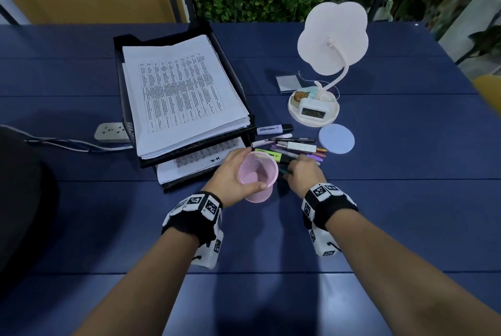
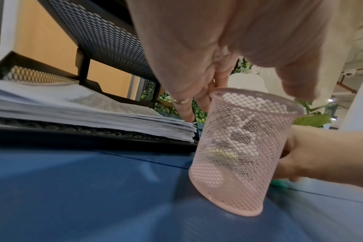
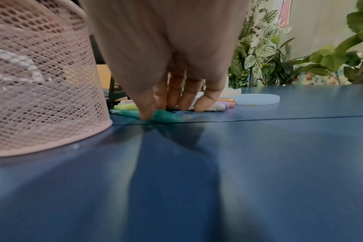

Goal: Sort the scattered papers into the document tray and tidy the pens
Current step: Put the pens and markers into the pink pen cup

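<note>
My left hand (image 1: pixel 250 170) grips the rim of an empty pink mesh pen cup (image 1: pixel 260 194), thumb on the near side and fingers on the far side. The cup (image 2: pixel 238 147) has its base on the blue table and leans a little. Just right of the cup (image 3: pixel 41 81), my right hand (image 1: pixel 289 169) reaches into a heap of pens and highlighters (image 1: pixel 295 147). Its thumb and fingertips (image 3: pixel 184 107) pinch a teal pen (image 3: pixel 124 112) lying on the table. A black two-tier mesh tray (image 1: pixel 119 45) holds a paper stack (image 1: pixel 179 91) on top and more sheets (image 1: pixel 200 162) below.
A white flower-shaped lamp (image 1: pixel 332 37) stands on a round dish (image 1: pixel 295 116) behind the pens. A pale blue round coaster (image 1: pixel 336 138) lies beside the heap and a small card (image 1: pixel 288 83) further back. A power strip (image 1: pixel 111 132) with its cable sits left of the tray.
</note>
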A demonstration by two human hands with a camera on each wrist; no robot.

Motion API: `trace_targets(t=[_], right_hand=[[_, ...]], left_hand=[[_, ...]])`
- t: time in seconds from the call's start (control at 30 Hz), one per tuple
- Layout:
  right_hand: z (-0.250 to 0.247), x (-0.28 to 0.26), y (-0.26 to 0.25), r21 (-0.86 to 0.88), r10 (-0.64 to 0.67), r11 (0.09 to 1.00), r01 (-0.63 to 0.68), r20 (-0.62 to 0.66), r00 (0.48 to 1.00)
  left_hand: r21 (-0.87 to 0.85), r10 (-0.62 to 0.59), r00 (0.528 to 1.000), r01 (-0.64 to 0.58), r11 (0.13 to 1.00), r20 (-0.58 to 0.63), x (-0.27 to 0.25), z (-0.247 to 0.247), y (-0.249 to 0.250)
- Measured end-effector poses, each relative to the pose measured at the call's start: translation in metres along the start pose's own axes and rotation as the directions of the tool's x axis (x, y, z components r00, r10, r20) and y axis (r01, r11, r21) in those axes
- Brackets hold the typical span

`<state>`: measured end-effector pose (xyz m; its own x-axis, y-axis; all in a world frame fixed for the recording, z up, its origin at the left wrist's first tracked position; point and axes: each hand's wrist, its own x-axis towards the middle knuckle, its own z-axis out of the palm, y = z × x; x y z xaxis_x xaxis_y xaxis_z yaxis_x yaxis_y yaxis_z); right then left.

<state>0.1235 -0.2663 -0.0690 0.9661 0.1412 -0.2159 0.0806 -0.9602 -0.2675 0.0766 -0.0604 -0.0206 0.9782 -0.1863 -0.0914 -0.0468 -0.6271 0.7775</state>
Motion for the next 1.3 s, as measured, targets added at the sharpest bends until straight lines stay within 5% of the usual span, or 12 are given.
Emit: trace_targets(t=[0.2,0.33,0.47,0.57,0.67,0.73,0.93,1.1,1.17,1.3], right_hand=[[-0.002,-0.005,-0.019,-0.027,-0.046,0.999,0.048,0.065,0.997],[-0.002,-0.011,-0.017,-0.028,-0.021,0.999,0.025,0.142,0.99],[-0.015,-0.025,-0.009,0.109,0.119,0.985,-0.135,0.142,0.983],[-0.032,-0.033,-0.008,0.562,0.276,0.804,-0.193,-0.065,0.959],[-0.055,-0.037,-0.023,0.869,0.387,0.495,0.017,-0.239,0.891],[-0.065,-0.04,-0.037,0.934,0.347,0.343,0.096,-0.221,0.912],[-0.042,-0.038,-0.045,0.747,0.035,0.663,0.056,-0.106,0.994],[-0.043,-0.036,-0.038,0.897,0.137,0.441,-0.039,-0.024,0.99],[-0.041,-0.029,-0.034,0.894,0.227,0.444,-0.057,-0.05,0.973],[-0.028,-0.005,-0.024,0.537,0.153,0.839,-0.083,-0.086,0.984]], left_hand=[[-0.044,-0.16,0.95,0.154,0.987,-0.268,0.005,-0.007,0.001],[-0.324,-0.39,0.903,0.32,0.89,-0.179,0.009,-0.01,0.003],[-0.44,-0.457,0.878,0.356,0.824,-0.145,0.005,-0.011,0.006],[-0.498,-0.481,0.867,0.363,0.788,-0.129,0.002,-0.01,0.006],[-0.562,-0.504,0.856,0.363,0.744,-0.115,-0.001,-0.006,0.007],[-0.587,-0.518,0.848,0.363,0.724,-0.114,-0.003,-0.005,0.009],[-0.635,-0.54,0.836,0.366,0.681,-0.097,-0.007,-0.004,0.013],[-0.634,-0.532,0.837,0.346,0.692,-0.124,-0.007,-0.006,0.009],[-0.634,-0.536,0.832,0.34,0.695,-0.142,-0.004,-0.008,0.005],[-0.628,-0.542,0.826,0.342,0.699,-0.154,0.003,-0.01,-0.002]])
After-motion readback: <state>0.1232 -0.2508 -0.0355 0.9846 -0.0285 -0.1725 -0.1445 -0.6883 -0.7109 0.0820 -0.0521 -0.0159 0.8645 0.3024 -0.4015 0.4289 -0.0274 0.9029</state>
